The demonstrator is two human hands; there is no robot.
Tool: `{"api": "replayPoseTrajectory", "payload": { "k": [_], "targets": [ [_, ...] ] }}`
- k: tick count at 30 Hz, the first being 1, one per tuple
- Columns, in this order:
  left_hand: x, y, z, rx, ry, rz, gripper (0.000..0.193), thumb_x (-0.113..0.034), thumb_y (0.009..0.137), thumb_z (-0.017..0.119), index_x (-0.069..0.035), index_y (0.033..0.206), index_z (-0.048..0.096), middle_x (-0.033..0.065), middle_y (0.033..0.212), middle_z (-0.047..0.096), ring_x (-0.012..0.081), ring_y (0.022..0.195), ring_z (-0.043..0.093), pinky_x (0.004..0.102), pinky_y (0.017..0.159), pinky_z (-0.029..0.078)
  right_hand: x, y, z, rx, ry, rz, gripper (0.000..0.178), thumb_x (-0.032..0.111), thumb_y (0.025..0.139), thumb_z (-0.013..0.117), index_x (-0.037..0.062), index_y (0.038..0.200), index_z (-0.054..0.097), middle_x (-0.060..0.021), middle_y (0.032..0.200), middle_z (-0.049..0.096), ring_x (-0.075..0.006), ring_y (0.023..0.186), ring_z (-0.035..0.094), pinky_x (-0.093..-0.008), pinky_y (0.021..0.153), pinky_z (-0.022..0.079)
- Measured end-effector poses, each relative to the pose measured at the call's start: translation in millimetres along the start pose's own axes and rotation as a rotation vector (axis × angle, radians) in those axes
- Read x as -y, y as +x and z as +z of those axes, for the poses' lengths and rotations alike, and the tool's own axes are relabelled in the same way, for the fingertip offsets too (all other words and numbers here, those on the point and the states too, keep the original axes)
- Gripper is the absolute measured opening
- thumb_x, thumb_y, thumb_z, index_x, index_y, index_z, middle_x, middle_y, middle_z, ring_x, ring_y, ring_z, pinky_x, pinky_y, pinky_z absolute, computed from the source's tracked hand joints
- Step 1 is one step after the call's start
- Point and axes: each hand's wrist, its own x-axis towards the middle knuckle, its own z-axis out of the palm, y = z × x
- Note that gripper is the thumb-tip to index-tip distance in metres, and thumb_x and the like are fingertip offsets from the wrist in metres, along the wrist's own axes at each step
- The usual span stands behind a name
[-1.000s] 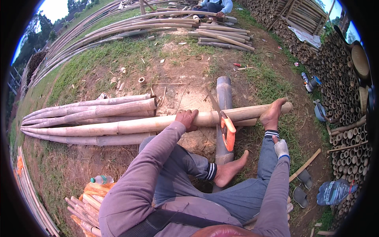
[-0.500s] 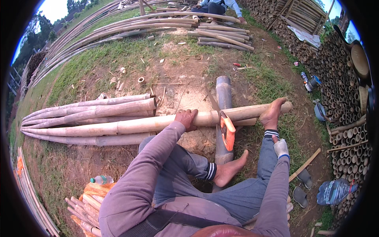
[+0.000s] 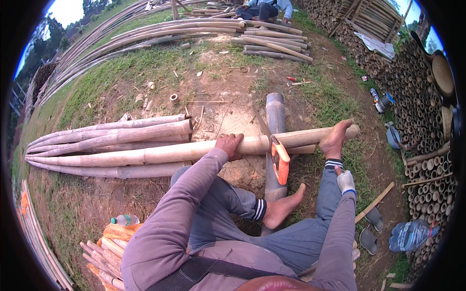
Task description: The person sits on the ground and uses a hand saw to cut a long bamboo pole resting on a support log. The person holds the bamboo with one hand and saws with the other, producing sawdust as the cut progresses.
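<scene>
A long pale bamboo pole [image 3: 170, 153] lies across in front of me, its right part over a thick grey bamboo log [image 3: 275, 114]. My left hand [image 3: 229, 145] is closed over the pole, left of the log. A handsaw [image 3: 279, 166] with an orange handle stands where pole and log cross. Its blade slants away past the pole's far side; whether it sits in a cut cannot be told. No hand touches the saw. My right hand [image 3: 345, 183], in a white glove with the thumb bare, rests at my lower right leg, fingers mostly hidden. My right bare foot [image 3: 334, 139] presses the pole's right end.
More bamboo poles [image 3: 121, 139] lie beside the long one. Cut pieces [image 3: 104, 262] and a small bottle [image 3: 125, 220] are at lower left. Sandals [image 3: 369, 241], a large water bottle [image 3: 412, 236] and stacked bamboo [image 3: 429, 189] stand right. Another person [image 3: 264, 9] sits at the back among poles.
My hands, the saw and the long pole stay where they were. At the back, the other person's arm has drawn inward and a pole there has shifted.
</scene>
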Motion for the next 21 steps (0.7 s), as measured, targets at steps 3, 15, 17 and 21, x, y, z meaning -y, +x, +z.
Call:
{"api": "replayPoseTrajectory", "payload": {
  "k": [3,15,17,21],
  "targets": [
    [1,-1,1,-0.010,-0.013,0.005,0.082,-0.050,0.076,0.090,-0.021,0.142,0.051,0.0169,0.125,0.069,0.0385,0.122,0.067,0.0548,0.102,0.051,5,-3,-4,0.030,0.010,0.010,0.091,0.074,0.099,0.059,-0.0148,0.115,0.071,-0.0417,0.113,0.071,-0.0540,0.122,0.066,-0.0514,0.099,0.053],
    [0,-1,3,-0.026,-0.005,0.005,0.080,-0.050,0.076,0.090,-0.022,0.139,0.051,0.0164,0.125,0.069,0.0396,0.121,0.067,0.0576,0.101,0.051,0,-1,-3,0.068,0.041,0.040,0.096,0.076,0.097,0.059,-0.0151,0.127,0.067,-0.0424,0.126,0.067,-0.0536,0.128,0.062,-0.0515,0.108,0.050],
    [-1,2,3,-0.019,-0.004,0.011,0.079,-0.052,0.076,0.090,-0.021,0.138,0.051,0.0168,0.125,0.069,0.0399,0.120,0.068,0.0582,0.101,0.051,-6,-1,0,-0.013,0.042,0.016,0.089,0.074,0.098,0.060,-0.0122,0.116,0.072,-0.0394,0.117,0.072,-0.0535,0.120,0.067,-0.0507,0.101,0.053],
    [3,-1,3,0.003,0.014,-0.005,0.079,-0.055,0.077,0.089,-0.020,0.138,0.051,0.0176,0.125,0.069,0.0405,0.120,0.068,0.0588,0.101,0.051,11,-4,-8,0.100,0.001,0.040,0.099,0.076,0.098,0.057,-0.0165,0.131,0.065,-0.0432,0.131,0.065,-0.0534,0.132,0.060,-0.0517,0.111,0.049]
  ]
}}
